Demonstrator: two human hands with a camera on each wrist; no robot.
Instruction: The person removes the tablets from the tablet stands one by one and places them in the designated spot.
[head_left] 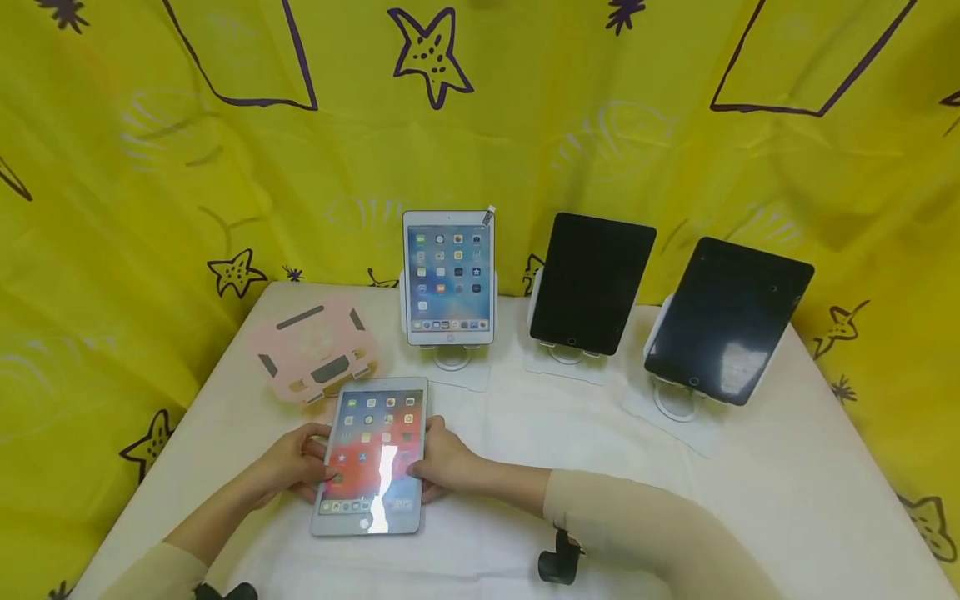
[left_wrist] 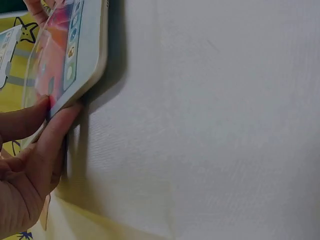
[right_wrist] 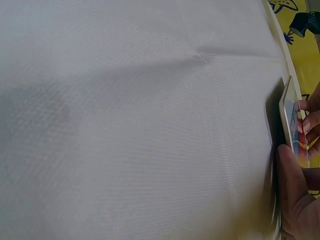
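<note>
A white tablet (head_left: 360, 492) with a lit home screen of red and blue is held above the white cloth, face up. My left hand (head_left: 296, 462) grips its left edge, thumb on the front and fingers behind. Across from it, my right hand (head_left: 447, 458) holds the right edge with the thumb over the screen side. In the left wrist view, the left hand (left_wrist: 30, 165) pinches the tablet (left_wrist: 92, 55), and a clear curved edge shows along its screen. A pink tablet stand (head_left: 318, 342) with grey pads stands just beyond the tablet's top edge.
Three more tablets lean on white stands at the back: a lit white one (head_left: 450, 275), a black one (head_left: 592, 283) and another black one (head_left: 727, 321) at the right. A white cloth (head_left: 525, 433) covers the table. Behind hangs a yellow curtain (head_left: 525, 100).
</note>
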